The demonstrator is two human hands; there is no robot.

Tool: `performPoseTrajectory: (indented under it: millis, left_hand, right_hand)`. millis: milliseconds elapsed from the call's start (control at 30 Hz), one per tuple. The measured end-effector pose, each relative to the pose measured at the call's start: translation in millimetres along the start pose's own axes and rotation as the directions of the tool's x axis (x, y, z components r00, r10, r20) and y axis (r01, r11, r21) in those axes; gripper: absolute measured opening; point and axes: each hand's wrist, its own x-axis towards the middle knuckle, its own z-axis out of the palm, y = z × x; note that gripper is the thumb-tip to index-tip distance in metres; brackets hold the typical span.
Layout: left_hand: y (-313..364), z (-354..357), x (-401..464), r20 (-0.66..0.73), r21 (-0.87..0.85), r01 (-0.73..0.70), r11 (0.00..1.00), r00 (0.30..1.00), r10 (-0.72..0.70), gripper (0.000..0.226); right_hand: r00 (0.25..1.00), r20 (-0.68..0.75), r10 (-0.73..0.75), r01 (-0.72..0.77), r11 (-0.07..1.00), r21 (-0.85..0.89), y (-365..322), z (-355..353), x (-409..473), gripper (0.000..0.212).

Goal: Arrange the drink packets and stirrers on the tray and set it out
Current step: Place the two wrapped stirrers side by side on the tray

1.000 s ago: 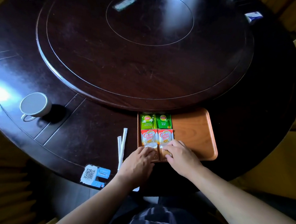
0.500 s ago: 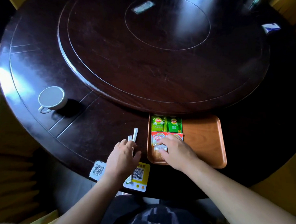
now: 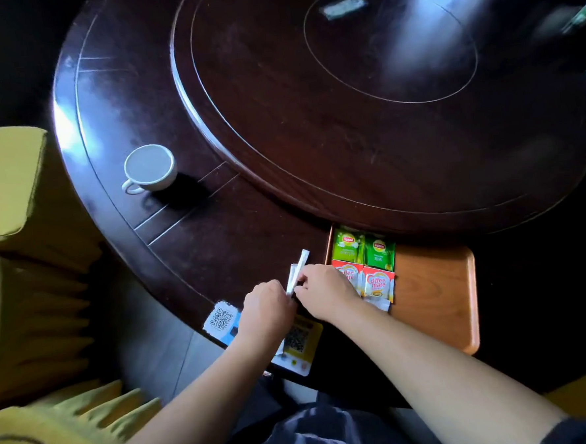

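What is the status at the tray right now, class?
Both hands, left and right, closed on the stirrers beside the tray. Four packets on its left half. Nothing blocking.

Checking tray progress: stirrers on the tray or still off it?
Off. The wrapped stirrers sit left of the tray, over bare table, pinched between the left hand and right hand.

Four packets [image 3: 363, 269] lie gridded on the wooden tray [image 3: 433, 299]; white stirrers [image 3: 298, 271] just left

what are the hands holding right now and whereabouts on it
Both the left hand and right hand grip the white wrapped stirrers around their near, lower part.
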Motion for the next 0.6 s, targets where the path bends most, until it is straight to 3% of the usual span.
performPoseTrajectory:
  millis: [133,233,367,600]
  left_hand:
    - [7.0,-7.6,-1.0,0.046,-0.047,0.045,0.998,0.998,-0.043,0.022]
    - [6.1,-14.0,-1.0,0.07,-0.094,0.06,0.994,0.996,-0.053,0.024]
    - [-2.9,-25.2,0.9,0.056,-0.231,0.09,0.969,0.995,-0.079,0.027]
    - [-21.3,-49.6,6.2,0.113,-0.561,0.063,0.825,0.994,0.001,0.017]
  right_hand:
    - [0.988,-0.012,0.153,-0.149,0.976,0.161,-10.4,3.2,4.5,0.012]
    - [0.973,0.039,0.228,-0.229,0.924,0.307,-13.7,6.4,7.7,0.031]
    - [0.945,0.17,0.281,-0.327,0.766,0.553,-17.0,12.1,11.9,0.023]
    - [0.955,0.276,0.112,-0.297,0.452,0.841,-18.1,-0.1,3.8,0.018]
